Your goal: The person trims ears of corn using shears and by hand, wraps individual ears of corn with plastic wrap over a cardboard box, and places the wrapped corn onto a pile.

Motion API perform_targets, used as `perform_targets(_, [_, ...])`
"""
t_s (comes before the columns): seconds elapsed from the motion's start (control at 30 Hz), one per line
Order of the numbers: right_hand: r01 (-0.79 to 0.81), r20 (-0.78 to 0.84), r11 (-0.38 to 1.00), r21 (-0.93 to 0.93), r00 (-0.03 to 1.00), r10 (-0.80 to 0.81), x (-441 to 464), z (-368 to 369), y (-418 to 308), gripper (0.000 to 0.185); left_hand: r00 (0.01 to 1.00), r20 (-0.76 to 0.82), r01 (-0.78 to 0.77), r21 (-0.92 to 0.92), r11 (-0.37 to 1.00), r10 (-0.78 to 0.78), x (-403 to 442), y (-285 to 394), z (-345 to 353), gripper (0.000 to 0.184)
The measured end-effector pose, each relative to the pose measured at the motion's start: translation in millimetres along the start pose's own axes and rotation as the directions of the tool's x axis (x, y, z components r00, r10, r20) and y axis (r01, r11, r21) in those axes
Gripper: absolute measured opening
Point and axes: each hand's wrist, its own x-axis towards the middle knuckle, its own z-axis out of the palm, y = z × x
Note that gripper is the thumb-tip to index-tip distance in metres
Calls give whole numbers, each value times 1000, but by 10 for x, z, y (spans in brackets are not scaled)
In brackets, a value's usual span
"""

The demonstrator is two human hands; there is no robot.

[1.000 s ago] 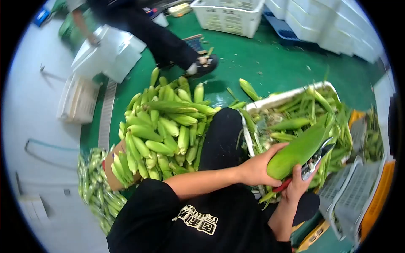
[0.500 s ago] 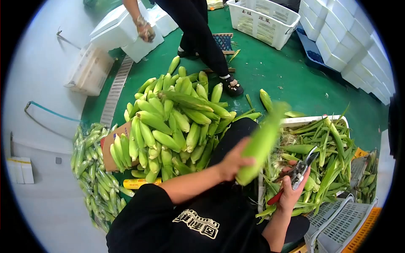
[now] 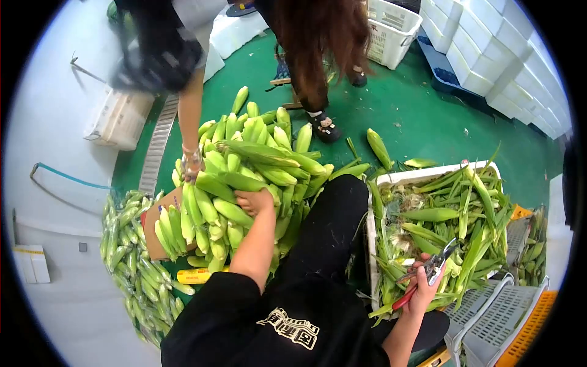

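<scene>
My left hand [image 3: 255, 200] is closed around an ear of corn [image 3: 241, 182] in green husk, low against the pile of corn [image 3: 278, 174] in front of me; its fingertips are partly hidden. Pruning shears [image 3: 435, 266] with red-based handles rest in my right hand [image 3: 422, 287], blades pointing up and away. That hand is over the near side of a white crate [image 3: 370, 244] heaped with stripped husks [image 3: 428, 214]. At the pile's left side another person's hand [image 3: 193, 162], in a clear glove, touches the ears.
Plastic-wrapped corn [image 3: 131, 244] is heaped at left, beside a cardboard box [image 3: 160, 223] and a yellow roll [image 3: 195, 275]. The other person's foot [image 3: 324, 126] stands behind the pile. White foam boxes [image 3: 483, 55] are stacked at right; grey crates [image 3: 489, 318] stand near me.
My left hand has swung left from beside the husk crate to the pile with an ear. The other person has bent down and reached into the pile. My right hand keeps the shears.
</scene>
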Motion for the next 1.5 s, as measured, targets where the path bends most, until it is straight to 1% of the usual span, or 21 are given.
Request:
perform_targets(0.07, [-38,-39,999,-30,999,37,-88,11,-72,81,850,-84,-481,277,832,519,-29,-183,25,83])
perform_targets(0.1, [-7,-46,999,-35,999,5,-93,-55,-10,82,634,120,-724,439,532,764,84,-120,2,65])
perform_targets(0.2, [-1,-58,999,-51,998,-2,-148,-146,-11,81,409,749,-909,284,305,521,482,220,251,59])
perform_targets(0.3, [6,-103,1000,-26,995,-9,-221,-223,-10,77,651,722,-549,235,802,234,823,591,609,61])
perform_targets(0.37, [-19,-121,1000,-7,992,18,-283,-225,-55,75,767,642,-80,94,992,1,914,695,735,71])
perform_targets(0.4, [-27,-129,999,-17,991,24,-310,-273,-32,75,774,619,165,0,986,-130,931,751,789,77])
perform_targets(0.47, [-21,-163,999,-25,986,17,-330,-378,36,76,747,612,306,32,951,-261,997,815,786,97])
perform_targets(0.53, [3,-195,999,-36,981,-10,-359,-353,33,77,831,547,229,-167,959,-103,1524,433,1522,95])
perform_targets(0.63, [24,-226,999,-47,974,-34,-447,-337,-1,78,764,594,521,-336,785,-252,1255,700,1071,100])
perform_targets(0.7, [30,-226,999,-26,973,-35,-430,-373,67,78,757,613,576,-465,672,-225,1156,642,938,84])
perform_targets(0.77, [25,-233,1000,15,972,-21,-399,-367,86,78,729,676,629,-598,496,-109,1082,520,776,68])
perform_targets(0.87, [-12,-216,997,77,976,29,-327,-295,34,79,477,800,795,-569,210,363,992,245,5,58])
perform_targets(0.97, [-9,-122,995,103,992,22,-240,-294,75,79,704,680,651,-733,196,206,786,281,-790,69])
perform_targets(1.0, [-14,-98,989,146,995,29,-229,-278,86,78,663,676,632,-735,243,322,915,124,-947,70])
perform_targets(1.03, [-58,-37,970,236,997,69,-226,-284,118,78,463,611,623,-739,254,643,1053,13,-1139,71])
perform_targets(1.1, [-173,41,885,433,984,172,-241,-310,155,80,358,596,560,-753,346,719,718,320,-1769,71])
perform_targets(1.17, [-324,188,736,594,946,265,-246,-260,140,81,123,594,333,-779,531,795,423,546,-2091,79])
perform_targets(1.23, [-440,352,623,647,897,268,-305,-200,98,81,-102,684,34,-724,689,723,354,660,-2008,87])
perform_targets(1.3, [-502,447,608,615,857,257,-410,-183,144,85,-218,756,-272,-654,706,617,-333,893,-2105,92])
perform_targets(1.4, [-457,485,804,380,838,248,-573,-241,222,97,-454,722,-105,-625,773,522,-1347,1107,-2028,74])
perform_targets(1.5, [-118,447,991,-56,885,131,-685,-305,72,92,-686,665,-392,-680,620,296,-1918,1352,-1761,65])
